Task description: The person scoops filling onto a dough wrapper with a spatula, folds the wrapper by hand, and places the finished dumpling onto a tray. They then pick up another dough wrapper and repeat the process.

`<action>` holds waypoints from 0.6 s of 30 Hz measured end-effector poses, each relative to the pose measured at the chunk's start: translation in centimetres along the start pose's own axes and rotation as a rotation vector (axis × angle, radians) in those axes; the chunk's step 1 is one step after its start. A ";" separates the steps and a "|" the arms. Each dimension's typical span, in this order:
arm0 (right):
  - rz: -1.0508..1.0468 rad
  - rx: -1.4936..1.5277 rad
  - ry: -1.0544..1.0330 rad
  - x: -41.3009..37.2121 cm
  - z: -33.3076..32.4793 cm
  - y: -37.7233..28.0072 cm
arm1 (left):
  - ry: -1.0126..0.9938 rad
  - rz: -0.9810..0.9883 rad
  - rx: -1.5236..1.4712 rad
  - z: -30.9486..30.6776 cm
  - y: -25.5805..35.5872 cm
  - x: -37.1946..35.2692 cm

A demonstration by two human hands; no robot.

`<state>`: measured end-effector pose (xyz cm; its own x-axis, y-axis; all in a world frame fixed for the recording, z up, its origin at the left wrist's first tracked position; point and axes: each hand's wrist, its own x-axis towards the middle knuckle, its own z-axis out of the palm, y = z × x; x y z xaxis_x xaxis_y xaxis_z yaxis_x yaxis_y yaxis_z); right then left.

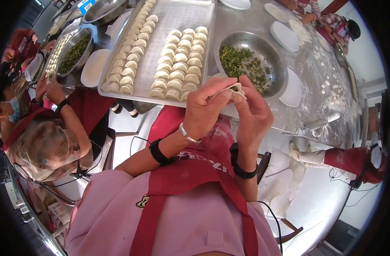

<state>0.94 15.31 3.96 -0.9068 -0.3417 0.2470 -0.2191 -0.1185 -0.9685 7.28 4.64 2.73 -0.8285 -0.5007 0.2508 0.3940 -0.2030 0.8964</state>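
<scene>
Both of my hands pinch one dumpling [235, 89], a pale wrapper folded round green filling that still shows at its top. My left hand [207, 104] grips its left side, with a silver bangle on the wrist. My right hand [252, 106] holds the right side between thumb and fingers. Just behind the hands stands a steel bowl [280, 81] of chopped green and yellow filling [237, 59]. To the left lies a metal tray [154, 42] bearing rows of finished dumplings [178, 64].
White plates [285, 36] and a stack of wrappers lie to the right, with small dough pieces [331, 91] and a rolling pin [323, 121] on the plastic-covered table. A person in a cap [50, 141] works at left beside another filling bowl [89, 51]. Other people stand at the far right.
</scene>
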 end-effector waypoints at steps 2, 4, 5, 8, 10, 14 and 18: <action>-0.102 -0.098 0.013 -0.1 0.1 0.2 | 0.015 -0.016 0.016 0.0 0.3 -0.1; -0.173 -0.156 0.022 -0.1 0.3 0.2 | 0.011 -0.012 0.038 -0.1 0.3 -0.1; -0.191 -0.167 0.026 -0.1 0.4 0.0 | 0.008 -0.011 0.048 -0.2 0.3 -0.1; -0.262 -0.162 0.012 -0.1 0.3 0.1 | -0.010 -0.014 0.081 -0.3 0.0 -0.2; -0.301 -0.151 0.000 0.0 0.3 0.3 | -0.026 -0.003 0.100 -0.3 0.0 -0.3; -0.335 -0.201 -0.025 0.0 0.0 1.2 | -0.044 -0.023 0.169 -0.7 0.3 -0.3; -0.114 -0.115 -0.030 -0.2 -0.2 0.4 | -0.084 -0.072 0.121 -1.3 0.2 -0.4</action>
<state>0.97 15.49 3.49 -0.8629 -0.3599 0.3549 -0.3614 -0.0516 -0.9310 8.19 3.73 2.39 -0.8855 -0.4150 0.2091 0.2855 -0.1308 0.9494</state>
